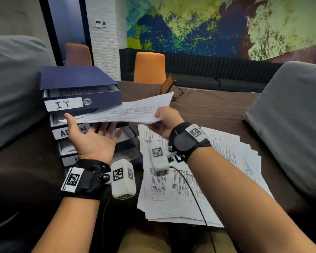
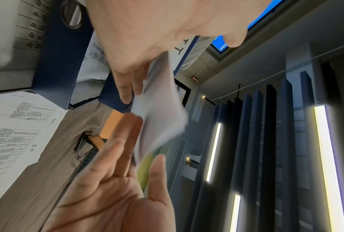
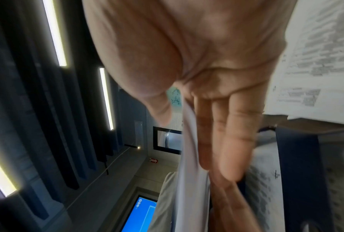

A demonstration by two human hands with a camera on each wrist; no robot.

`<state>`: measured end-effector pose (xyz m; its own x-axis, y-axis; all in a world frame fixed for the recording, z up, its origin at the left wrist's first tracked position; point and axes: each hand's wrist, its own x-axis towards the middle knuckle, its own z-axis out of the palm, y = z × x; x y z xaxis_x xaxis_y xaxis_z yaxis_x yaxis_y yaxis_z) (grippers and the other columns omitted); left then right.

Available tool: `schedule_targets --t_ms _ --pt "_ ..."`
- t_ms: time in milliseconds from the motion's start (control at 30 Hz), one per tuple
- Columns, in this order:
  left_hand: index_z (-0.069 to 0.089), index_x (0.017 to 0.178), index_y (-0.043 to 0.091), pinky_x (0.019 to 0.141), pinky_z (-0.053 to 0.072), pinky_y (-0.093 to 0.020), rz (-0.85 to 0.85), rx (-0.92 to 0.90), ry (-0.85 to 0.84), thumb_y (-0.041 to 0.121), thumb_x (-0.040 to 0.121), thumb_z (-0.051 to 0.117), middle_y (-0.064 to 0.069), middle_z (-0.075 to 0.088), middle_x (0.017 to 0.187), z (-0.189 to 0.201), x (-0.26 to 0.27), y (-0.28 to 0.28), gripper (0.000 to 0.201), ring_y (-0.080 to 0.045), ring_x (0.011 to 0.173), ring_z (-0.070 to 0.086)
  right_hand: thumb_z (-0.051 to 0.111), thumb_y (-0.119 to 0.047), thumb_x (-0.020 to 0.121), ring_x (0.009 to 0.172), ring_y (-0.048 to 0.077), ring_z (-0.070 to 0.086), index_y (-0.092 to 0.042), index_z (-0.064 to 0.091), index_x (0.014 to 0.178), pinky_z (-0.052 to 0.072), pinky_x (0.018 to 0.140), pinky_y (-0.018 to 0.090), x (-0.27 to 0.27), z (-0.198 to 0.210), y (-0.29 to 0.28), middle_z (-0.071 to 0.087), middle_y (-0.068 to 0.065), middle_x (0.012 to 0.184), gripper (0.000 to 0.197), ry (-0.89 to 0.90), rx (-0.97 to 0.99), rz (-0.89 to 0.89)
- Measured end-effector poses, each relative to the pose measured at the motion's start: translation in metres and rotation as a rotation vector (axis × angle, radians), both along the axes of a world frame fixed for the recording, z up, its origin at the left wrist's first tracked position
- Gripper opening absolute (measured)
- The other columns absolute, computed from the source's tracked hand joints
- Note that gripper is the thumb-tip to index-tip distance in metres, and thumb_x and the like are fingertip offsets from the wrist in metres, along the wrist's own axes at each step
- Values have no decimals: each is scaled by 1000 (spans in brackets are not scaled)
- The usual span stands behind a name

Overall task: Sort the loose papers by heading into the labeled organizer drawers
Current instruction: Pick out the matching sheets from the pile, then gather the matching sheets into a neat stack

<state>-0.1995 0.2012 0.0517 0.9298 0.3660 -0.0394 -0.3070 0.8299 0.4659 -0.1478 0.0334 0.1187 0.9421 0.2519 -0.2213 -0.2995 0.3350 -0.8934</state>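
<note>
A printed sheet (image 1: 128, 110) hangs level in front of the blue drawer organizer (image 1: 77, 79), its left end near the gap under the drawer labeled IT (image 1: 63, 104). My right hand (image 1: 164, 121) pinches the sheet's right edge, thumb on top. My left hand (image 1: 93, 130) lies palm up below the sheet with straight fingers, in front of the ADMIN drawer (image 1: 71, 131). The left wrist view shows the open palm (image 2: 111, 196) under the blurred sheet (image 2: 159, 109). In the right wrist view my fingers (image 3: 226, 133) hold the paper (image 3: 189, 157) edge-on.
A spread pile of loose papers (image 1: 190, 179) covers the brown tablecloth (image 1: 217, 106) under my right forearm. Grey cushions (image 1: 290, 115) flank both sides. A small brown object (image 1: 167, 86) and orange chairs (image 1: 149, 68) stand behind. Lower drawers stand pulled out with papers inside.
</note>
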Motion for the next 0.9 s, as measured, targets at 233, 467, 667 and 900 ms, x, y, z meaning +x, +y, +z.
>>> schedule_targets --t_ms 233,467,667,900 --pt "42 148 17 110 37 -60 -13 -34 7 76 82 53 -15 51 144 -2 5 8 90 -38 132 51 51 -45 100 83 30 74 -4 52 122 59 56 30 -1 -1 12 74 16 101 47 -66 -320 317" --pt "59 102 14 81 57 -33 -65 214 313 38 95 61 -2 66 104 -6 13 0 25 -19 89 70 55 -40 99 72 25 70 -8 62 108 53 59 27 -3 -24 3 72 11 90 33 -187 -488 252" --pt "60 129 21 83 56 -32 94 379 143 27 101 53 5 63 128 -7 16 9 30 -22 98 73 56 -35 99 73 25 68 -10 63 108 53 60 27 -8 -59 -10 71 11 89 28 -174 -507 268" --pt "27 156 29 100 53 -44 -1 319 41 31 103 49 3 46 153 -29 31 29 58 -32 115 67 59 -33 98 77 26 71 -4 62 115 55 62 29 -8 -86 -43 73 12 91 34 -97 -501 231"
